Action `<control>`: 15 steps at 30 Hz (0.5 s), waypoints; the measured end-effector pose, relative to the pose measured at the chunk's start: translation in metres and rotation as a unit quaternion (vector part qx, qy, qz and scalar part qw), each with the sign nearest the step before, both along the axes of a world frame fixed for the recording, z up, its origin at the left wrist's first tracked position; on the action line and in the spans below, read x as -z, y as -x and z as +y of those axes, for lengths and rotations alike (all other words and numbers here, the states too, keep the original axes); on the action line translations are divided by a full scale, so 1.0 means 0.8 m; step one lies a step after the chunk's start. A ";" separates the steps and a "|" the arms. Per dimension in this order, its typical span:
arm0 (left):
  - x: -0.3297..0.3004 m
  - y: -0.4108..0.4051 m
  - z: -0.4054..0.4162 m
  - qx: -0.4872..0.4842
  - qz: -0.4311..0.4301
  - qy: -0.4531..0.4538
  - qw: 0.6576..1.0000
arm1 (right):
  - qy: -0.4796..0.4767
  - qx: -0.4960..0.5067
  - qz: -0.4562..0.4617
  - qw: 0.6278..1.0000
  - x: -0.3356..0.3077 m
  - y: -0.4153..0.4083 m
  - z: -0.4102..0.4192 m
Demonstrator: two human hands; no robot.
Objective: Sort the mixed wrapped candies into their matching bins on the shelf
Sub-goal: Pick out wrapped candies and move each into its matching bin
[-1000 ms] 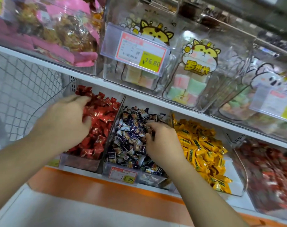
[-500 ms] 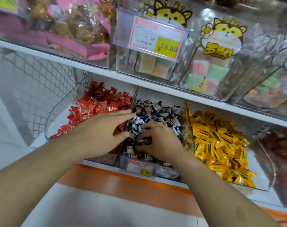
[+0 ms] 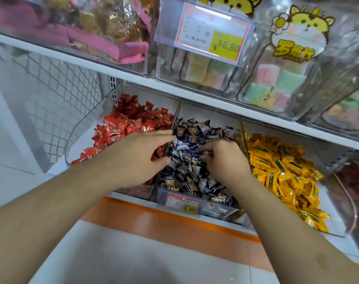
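Three clear bins stand side by side on the lower shelf. Red wrapped candies (image 3: 131, 124) fill the left one, dark blue and white candies (image 3: 197, 130) the middle one, yellow candies (image 3: 281, 167) the right one. My left hand (image 3: 137, 158) lies over the right edge of the red bin, its fingers stretched straight across the clear divider (image 3: 177, 113) toward the blue pile. My right hand (image 3: 223, 158) is in the middle bin, fingers curled down into the dark blue candies; what sits inside the grip is hidden.
A 19.90 price tag (image 3: 182, 203) hangs on the middle bin's front. Low overhead is the white upper shelf (image 3: 133, 78), carrying clear bins of pastel sweets (image 3: 277, 83) and a 16.80 tag (image 3: 211, 33). Wire mesh (image 3: 57, 85) closes the left side. Dark red candies (image 3: 355, 181) lie far right.
My left hand has moved right from the red candies to the divider by the blue bin. My right hand has stayed in the blue pile. The camera has come closer.
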State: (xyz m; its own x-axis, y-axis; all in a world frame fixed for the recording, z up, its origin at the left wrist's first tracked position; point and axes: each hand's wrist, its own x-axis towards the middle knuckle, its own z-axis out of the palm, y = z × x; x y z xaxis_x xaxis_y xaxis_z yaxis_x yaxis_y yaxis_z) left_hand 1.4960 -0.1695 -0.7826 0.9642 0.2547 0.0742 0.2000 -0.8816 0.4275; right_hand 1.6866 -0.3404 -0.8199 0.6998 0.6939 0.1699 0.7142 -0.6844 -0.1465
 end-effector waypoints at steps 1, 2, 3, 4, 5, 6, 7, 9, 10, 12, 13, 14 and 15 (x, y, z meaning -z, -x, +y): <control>0.000 0.000 0.000 0.000 0.000 0.000 1.000 | -0.013 -0.002 0.002 1.000 -0.001 -0.001 0.000; 0.001 0.000 0.000 0.000 0.000 -0.001 1.000 | -0.025 -0.009 0.004 1.000 -0.003 -0.001 -0.001; 0.001 0.000 0.000 0.001 0.000 0.000 1.000 | -0.030 -0.026 0.003 0.999 -0.005 0.001 -0.002; 0.001 0.000 0.000 0.001 0.000 0.002 1.000 | -0.031 -0.054 -0.006 0.998 -0.008 0.005 -0.002; 0.001 -0.001 -0.001 0.000 0.001 0.005 1.000 | -0.033 -0.093 -0.012 0.995 -0.010 0.010 -0.003; 0.001 -0.001 -0.001 -0.002 0.000 0.006 1.000 | -0.032 -0.137 -0.002 0.990 -0.011 0.018 -0.002; 0.001 -0.001 -0.002 -0.003 0.000 0.008 1.000 | -0.026 -0.177 0.028 0.983 -0.012 0.028 0.000; 0.001 -0.002 -0.002 -0.005 0.000 0.012 1.000 | 0.004 -0.220 0.127 0.967 -0.007 0.043 0.006; 0.002 -0.002 -0.002 -0.005 0.000 0.014 1.000 | 0.021 -0.226 0.162 0.960 -0.003 0.047 0.009; 0.003 -0.002 -0.002 -0.007 0.001 0.015 1.000 | 0.032 -0.223 0.174 0.959 0.004 0.046 0.012; 0.003 -0.001 -0.002 -0.007 0.002 0.014 1.000 | 0.029 -0.218 0.165 0.961 0.005 0.043 0.012; 0.003 -0.001 -0.002 -0.008 0.003 0.015 1.000 | 0.030 -0.212 0.152 0.965 0.006 0.039 0.011; 0.003 -0.001 -0.002 -0.008 0.004 0.016 1.000 | 0.034 -0.206 0.138 0.968 0.005 0.035 0.008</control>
